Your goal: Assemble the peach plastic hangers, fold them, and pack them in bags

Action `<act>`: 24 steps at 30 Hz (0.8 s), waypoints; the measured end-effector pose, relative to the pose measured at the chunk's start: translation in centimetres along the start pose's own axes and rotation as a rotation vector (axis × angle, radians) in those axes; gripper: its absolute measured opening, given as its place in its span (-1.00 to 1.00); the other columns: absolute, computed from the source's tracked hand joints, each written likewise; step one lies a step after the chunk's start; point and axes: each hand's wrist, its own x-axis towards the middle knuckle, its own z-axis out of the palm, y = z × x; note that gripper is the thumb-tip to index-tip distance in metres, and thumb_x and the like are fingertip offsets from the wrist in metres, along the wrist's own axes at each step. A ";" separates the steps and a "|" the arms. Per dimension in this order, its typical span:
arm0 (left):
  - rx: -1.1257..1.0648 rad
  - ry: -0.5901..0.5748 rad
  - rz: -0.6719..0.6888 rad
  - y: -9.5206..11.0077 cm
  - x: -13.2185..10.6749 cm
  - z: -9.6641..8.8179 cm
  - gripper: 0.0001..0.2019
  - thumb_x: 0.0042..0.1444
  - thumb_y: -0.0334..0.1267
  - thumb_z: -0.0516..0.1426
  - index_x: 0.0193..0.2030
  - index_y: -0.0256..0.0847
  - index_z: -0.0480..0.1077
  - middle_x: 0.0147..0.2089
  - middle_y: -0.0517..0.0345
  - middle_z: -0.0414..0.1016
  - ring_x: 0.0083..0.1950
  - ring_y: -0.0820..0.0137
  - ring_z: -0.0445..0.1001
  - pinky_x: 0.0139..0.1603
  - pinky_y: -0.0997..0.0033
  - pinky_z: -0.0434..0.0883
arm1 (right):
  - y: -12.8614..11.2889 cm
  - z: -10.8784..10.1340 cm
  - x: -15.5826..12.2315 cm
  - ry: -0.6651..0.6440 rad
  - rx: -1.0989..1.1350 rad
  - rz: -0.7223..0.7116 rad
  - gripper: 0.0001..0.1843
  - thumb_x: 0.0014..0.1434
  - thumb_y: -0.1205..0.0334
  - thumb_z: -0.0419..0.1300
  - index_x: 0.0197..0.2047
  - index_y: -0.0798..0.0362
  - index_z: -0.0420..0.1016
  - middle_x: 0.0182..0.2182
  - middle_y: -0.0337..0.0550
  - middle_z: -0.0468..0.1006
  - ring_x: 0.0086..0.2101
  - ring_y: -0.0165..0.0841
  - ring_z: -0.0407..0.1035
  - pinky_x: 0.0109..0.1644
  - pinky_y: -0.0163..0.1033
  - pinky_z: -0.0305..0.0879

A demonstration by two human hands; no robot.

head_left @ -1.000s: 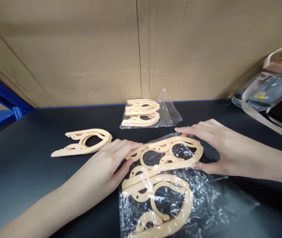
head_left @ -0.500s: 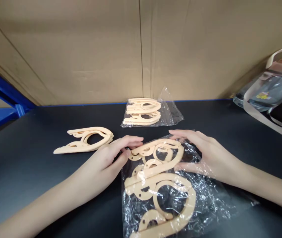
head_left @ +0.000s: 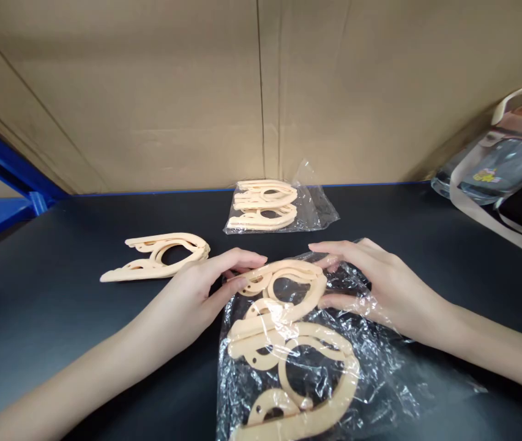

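Note:
In the head view, a clear plastic bag (head_left: 380,367) lies near the front of the table with beige folding hangers inside. The upper folded hanger (head_left: 304,312) sits between my two hands. My left hand (head_left: 215,285) pinches its left end, thumb below and fingers above. Around its curved right end is my right hand (head_left: 357,275), fingers at the top and thumb at the side, with crinkled film against them. A lower folded hanger (head_left: 350,392) rests in the bag closer to me. Just behind my left hand, another folded hanger (head_left: 136,271) lies unwrapped on the table.
Farther back, a second clear bag (head_left: 318,211) holds several beige hangers. At the right stands a transparent water bottle (head_left: 508,165) with a strap. Brown cardboard (head_left: 173,92) walls the back of the black table (head_left: 72,245), and a blue metal frame (head_left: 3,165) is at left.
The upper hangers have shifted slightly left and now overlap more evenly, where their rings were staggered before. Both hands stay at their ends. The bag has moved a little left too.

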 end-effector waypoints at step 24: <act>0.767 -0.177 -0.237 1.1 -2.1 -0.8 -0.54 0.16 -0.41 -0.24 -0.03 -0.19 0.42 -0.02 -0.15 0.47 -0.33 0.13 0.55 -0.42 0.13 0.48 | 0.3 0.0 0.2 -0.044 0.172 0.065 -0.49 0.21 -0.02 0.26 0.19 -0.17 0.32 -0.13 -0.24 0.65 -0.12 -0.25 0.53 0.09 -0.01 0.35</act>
